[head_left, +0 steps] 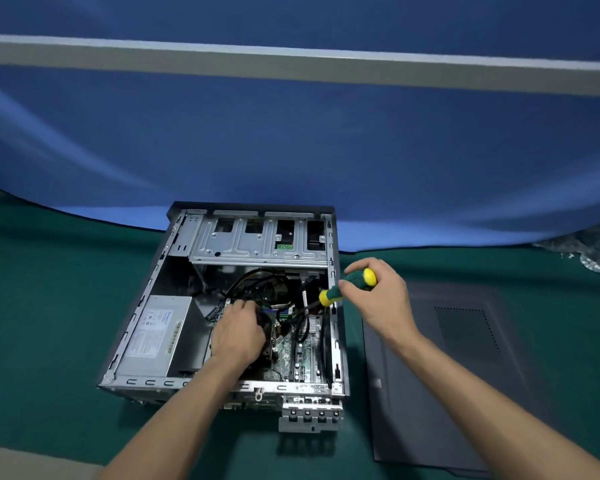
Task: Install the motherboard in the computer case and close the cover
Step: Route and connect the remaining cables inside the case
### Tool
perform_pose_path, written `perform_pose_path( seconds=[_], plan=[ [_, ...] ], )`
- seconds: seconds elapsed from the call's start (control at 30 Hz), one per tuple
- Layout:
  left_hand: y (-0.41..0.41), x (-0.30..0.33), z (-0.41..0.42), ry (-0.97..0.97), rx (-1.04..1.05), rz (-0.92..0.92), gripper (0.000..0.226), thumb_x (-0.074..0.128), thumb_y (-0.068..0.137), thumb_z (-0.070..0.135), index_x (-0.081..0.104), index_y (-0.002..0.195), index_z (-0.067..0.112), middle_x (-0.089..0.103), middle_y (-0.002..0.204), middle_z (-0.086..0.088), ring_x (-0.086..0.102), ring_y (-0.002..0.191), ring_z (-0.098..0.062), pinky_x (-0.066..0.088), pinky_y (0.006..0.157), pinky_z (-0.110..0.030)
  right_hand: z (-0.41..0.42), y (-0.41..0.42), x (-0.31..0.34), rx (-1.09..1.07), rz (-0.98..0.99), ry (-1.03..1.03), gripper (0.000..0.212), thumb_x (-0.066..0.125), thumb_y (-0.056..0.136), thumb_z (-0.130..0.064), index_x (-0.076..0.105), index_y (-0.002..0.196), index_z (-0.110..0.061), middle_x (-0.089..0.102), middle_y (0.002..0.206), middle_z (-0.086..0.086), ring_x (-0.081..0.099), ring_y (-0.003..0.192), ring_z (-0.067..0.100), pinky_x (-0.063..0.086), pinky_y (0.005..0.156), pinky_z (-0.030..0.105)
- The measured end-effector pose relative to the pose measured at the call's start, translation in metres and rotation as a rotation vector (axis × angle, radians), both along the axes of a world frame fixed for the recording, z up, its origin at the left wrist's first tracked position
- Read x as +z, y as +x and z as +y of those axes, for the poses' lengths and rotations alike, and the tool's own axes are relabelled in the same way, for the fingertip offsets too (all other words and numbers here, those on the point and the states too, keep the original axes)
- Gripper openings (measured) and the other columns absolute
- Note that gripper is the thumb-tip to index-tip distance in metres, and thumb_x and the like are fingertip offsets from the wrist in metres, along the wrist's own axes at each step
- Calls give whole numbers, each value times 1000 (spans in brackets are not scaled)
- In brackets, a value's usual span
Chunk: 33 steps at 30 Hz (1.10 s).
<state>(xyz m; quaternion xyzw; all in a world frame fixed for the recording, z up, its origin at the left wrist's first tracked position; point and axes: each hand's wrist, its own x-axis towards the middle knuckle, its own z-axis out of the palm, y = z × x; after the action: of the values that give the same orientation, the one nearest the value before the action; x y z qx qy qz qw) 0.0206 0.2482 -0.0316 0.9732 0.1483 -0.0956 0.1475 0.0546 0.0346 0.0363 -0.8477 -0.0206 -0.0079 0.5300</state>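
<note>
A person works over an open computer case [222,306] lying on its side on a green-covered bench [49,306], seen from a head-worn camera. The left hand [238,332] reaches down into the middle of the case, its fingers curled over a dark round part, apparently the cooler, on the motherboard [284,355]; whether they actually grip it cannot be told, as the back of the hand hides the fingertips. The green motherboard lies flat inside the case, filling its 3 o'clock half, with black cables [257,278] looping above it toward 12 o'clock. The right hand [378,299] hovers at the case's 3 o'clock wall, fingers and thumb wrapped around the green-and-yellow handle of a screwdriver [347,287], whose shaft slants down and toward 9 o'clock into the case interior; its tip is lost among the cables. A grey power supply [156,334] with a white label sits in the case's 8 o'clock corner, and a bare metal drive cage [257,237] spans the 12 o'clock end. The dark grey cover [447,375], with a perforated vent patch, lies flat on the bench just beside the case at 3 o'clock. A blue partition [291,150] rises behind the bench, and crumpled clear plastic [589,251] lies at the far 3 o'clock edge.
</note>
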Motion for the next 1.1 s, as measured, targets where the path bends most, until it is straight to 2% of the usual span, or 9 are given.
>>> perform_pose_path(
  seconds=[0.1, 0.23, 0.33, 0.43, 0.6, 0.77, 1.0, 1.1],
  plan=[
    [5, -10, 15, 22, -50, 22, 34, 47, 91, 19, 49, 124, 13, 49, 129, -4, 42, 119, -22, 40, 95, -35, 15, 3, 2, 32, -26, -108, 12, 69, 79, -24, 58, 78, -28, 57, 83, -9, 50, 66, 4, 39, 57, 14],
    [15, -24, 29, 18, -120, -29, 32, 40, 96, 28, 51, 122, 13, 51, 126, -6, 43, 117, -23, 37, 98, -36, 37, 11, 5, 14, -77, -276, 16, 65, 76, -30, 52, 69, -24, 53, 69, -7, 45, 58, 5, 35, 49, 17],
    [22, -36, 32, -18, -117, -9, 37, 31, 99, 35, 51, 123, 14, 51, 126, -6, 43, 118, -23, 35, 99, -36, 52, 14, 6, -5, -128, -352, 17, 62, 72, -35, 50, 66, -25, 49, 63, -8, 42, 55, 7, 33, 48, 22],
    [29, -46, 29, -26, -111, 65, 47, 26, 99, 45, 52, 124, 15, 51, 129, -8, 40, 121, -25, 32, 101, -40, 62, 16, 6, -26, -156, -370, 17, 64, 73, -32, 50, 66, -25, 45, 59, -9, 42, 54, 5, 31, 46, 18],
    [30, -57, 27, -158, -107, 210, 53, 25, 98, 51, 46, 130, 14, 38, 136, -11, 29, 128, -27, 34, 102, -48, 72, 20, 0, -20, -172, -402, 20, 67, 76, -26, 49, 68, -23, 45, 60, -10, 43, 62, -4, 36, 54, 12],
    [32, -58, 27, -235, -90, 237, 46, 26, 99, 49, 43, 127, 16, 31, 135, -9, 26, 126, -26, 35, 100, -47, 75, 25, -7, -18, -148, -409, 19, 67, 78, -26, 50, 70, -23, 45, 61, -10, 43, 61, -3, 36, 53, 11],
    [32, -58, 27, -229, -114, 257, 45, 26, 99, 49, 41, 126, 17, 30, 134, -8, 27, 125, -26, 34, 100, -46, 75, 27, -13, -59, -121, -425, 17, 65, 78, -28, 51, 69, -25, 45, 61, -10, 45, 59, -1, 36, 47, 15],
    [33, -59, 28, -230, -120, 252, 44, 26, 99, 48, 42, 125, 16, 31, 134, -9, 27, 124, -26, 35, 101, -45, 74, 29, -14, -93, -102, -438, 17, 64, 77, -31, 50, 69, -27, 46, 62, -10, 45, 57, 0, 29, 41, 16]
  ],
)
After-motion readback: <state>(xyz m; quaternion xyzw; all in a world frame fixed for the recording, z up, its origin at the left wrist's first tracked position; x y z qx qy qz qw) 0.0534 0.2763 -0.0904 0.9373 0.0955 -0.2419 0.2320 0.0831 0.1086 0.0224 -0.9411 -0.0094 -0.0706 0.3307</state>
